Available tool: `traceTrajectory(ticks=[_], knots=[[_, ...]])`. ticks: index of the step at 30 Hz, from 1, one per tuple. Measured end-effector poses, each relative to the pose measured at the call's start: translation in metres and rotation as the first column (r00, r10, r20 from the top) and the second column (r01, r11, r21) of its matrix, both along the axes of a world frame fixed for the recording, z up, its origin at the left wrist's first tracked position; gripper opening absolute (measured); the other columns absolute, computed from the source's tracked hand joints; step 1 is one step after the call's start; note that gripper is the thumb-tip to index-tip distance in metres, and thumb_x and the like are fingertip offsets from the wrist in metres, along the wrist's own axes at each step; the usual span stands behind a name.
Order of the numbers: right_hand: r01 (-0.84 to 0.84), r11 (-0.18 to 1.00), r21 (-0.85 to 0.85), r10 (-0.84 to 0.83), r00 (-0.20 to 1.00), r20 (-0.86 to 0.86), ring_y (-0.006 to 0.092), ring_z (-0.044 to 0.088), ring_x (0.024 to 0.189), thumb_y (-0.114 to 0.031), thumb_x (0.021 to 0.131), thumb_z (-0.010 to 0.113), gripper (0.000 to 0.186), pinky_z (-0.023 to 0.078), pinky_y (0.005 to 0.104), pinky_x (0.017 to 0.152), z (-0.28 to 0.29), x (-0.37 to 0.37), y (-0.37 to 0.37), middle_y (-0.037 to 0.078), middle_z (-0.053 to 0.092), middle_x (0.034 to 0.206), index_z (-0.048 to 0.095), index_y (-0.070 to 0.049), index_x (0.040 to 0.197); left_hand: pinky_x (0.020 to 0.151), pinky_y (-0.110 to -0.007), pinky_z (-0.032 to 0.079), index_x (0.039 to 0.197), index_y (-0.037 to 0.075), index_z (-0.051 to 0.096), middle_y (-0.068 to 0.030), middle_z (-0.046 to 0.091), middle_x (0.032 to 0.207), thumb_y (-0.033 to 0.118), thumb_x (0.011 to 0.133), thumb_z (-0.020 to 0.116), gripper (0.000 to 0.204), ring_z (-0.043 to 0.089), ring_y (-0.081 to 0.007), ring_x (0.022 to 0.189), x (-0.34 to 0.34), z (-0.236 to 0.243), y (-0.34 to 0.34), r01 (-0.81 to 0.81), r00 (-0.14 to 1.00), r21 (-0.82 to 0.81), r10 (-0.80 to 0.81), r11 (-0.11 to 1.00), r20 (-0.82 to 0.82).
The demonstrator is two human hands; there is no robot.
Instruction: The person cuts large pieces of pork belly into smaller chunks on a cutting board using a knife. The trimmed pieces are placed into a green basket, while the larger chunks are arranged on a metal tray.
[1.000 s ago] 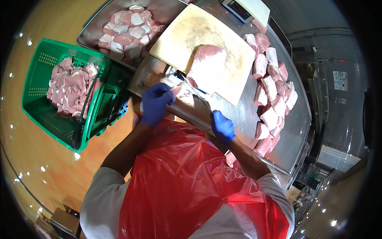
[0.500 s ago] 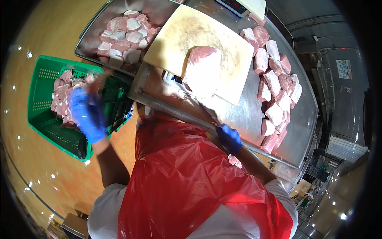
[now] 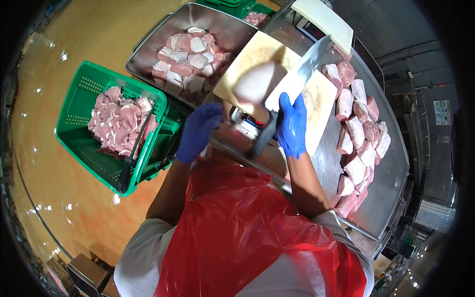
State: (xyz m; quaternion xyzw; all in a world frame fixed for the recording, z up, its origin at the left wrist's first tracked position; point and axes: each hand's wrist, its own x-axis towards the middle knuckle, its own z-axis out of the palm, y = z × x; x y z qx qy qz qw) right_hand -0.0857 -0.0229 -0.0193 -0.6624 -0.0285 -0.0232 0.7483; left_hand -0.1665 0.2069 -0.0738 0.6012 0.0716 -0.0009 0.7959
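My right hand [image 3: 292, 127], in a blue glove, grips a large knife near where its black handle meets the blade. The broad knife blade [image 3: 310, 60] points up and away over the cutting board [image 3: 316, 101]. A pale, blurred piece of meat [image 3: 260, 83] lies on the board, left of the blade. My left hand [image 3: 200, 131], also blue-gloved, hangs between the green crate [image 3: 74, 116] and the board. Its fingers are loosely bent and apart, with nothing visible in them. Thin trimmed meat pieces [image 3: 118, 121] lie heaped in the crate.
Cut meat chunks [image 3: 185, 62] fill part of a metal tub [image 3: 148, 49] behind the crate. Several larger meat pieces [image 3: 357, 131] line the steel table [image 3: 381, 183] at right. A honing rod [image 3: 133, 156] hangs on the crate's rim. A scale [image 3: 311, 30] stands at the back.
My left hand has come out from over the crate toward the board. My right hand has raised the knife from the table's near edge, blade now upward. The view has shifted.
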Motion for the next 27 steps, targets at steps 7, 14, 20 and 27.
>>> traceTrajectory(ticks=[7, 14, 20, 27], knots=[[0.145, 0.988, 0.054, -0.153, 0.966, 0.208, 0.0166, 0.062, 0.086, -0.015, 0.105, 0.053, 0.022, 0.058, 0.0379, 0.081, 0.111, 0.0, -0.049, 0.008, 0.061, 0.097, 0.052, -0.003, 0.123, 0.091, -0.028, 0.053, 0.119, -0.001, 0.064, -0.0069, 0.069, 0.109, -0.002, 0.093, 0.061, 0.027, 0.065, -0.0135, 0.098, 0.011, 0.006, 0.004, 0.115, 0.992, 0.303, -0.126, 0.946, 0.015], [0.475, 0.866, -0.158, -0.499, 0.844, -0.196, 0.023, 0.07, 0.077, -0.023, 0.105, 0.055, 0.031, 0.059, 0.0332, 0.053, -0.016, -0.17, -0.217, 0.007, 0.061, 0.098, 0.049, -0.004, 0.128, 0.082, -0.031, 0.055, 0.111, 0.003, 0.07, -0.0082, 0.071, 0.105, 0.0, 0.092, 0.064, 0.02, 0.068, -0.0146, 0.092, 0.064, 0.064, -0.106, 0.265, 0.851, 0.516, -0.45, 0.814, 0.273], [0.778, 0.6, -0.187, -0.778, 0.513, -0.362, 0.021, 0.07, 0.076, -0.021, 0.106, 0.053, 0.035, 0.059, 0.0312, 0.054, -0.071, -0.314, -0.237, 0.007, 0.062, 0.097, 0.046, -0.004, 0.135, 0.085, -0.037, 0.056, 0.118, -0.002, 0.065, -0.0183, 0.069, 0.111, 0.004, 0.088, 0.067, 0.031, 0.07, -0.0276, 0.096, 0.069, 0.07, -0.316, 0.489, 0.408, 0.702, -0.847, 0.518, 0.341], [0.925, 0.2, -0.325, -0.915, 0.058, -0.399, 0.0248, 0.07, 0.064, -0.032, 0.107, 0.05, 0.037, 0.055, 0.0315, 0.047, -0.142, -0.448, -0.204, 0.01, 0.061, 0.092, 0.043, -0.007, 0.133, 0.114, -0.051, 0.035, 0.149, 0.001, 0.037, -0.0299, 0.043, 0.147, 0.023, 0.082, 0.066, 0.076, 0.041, -0.0435, 0.138, 0.109, -0.025, -0.619, 0.147, 0.143, 0.987, -0.989, 0.069, 0.047]])
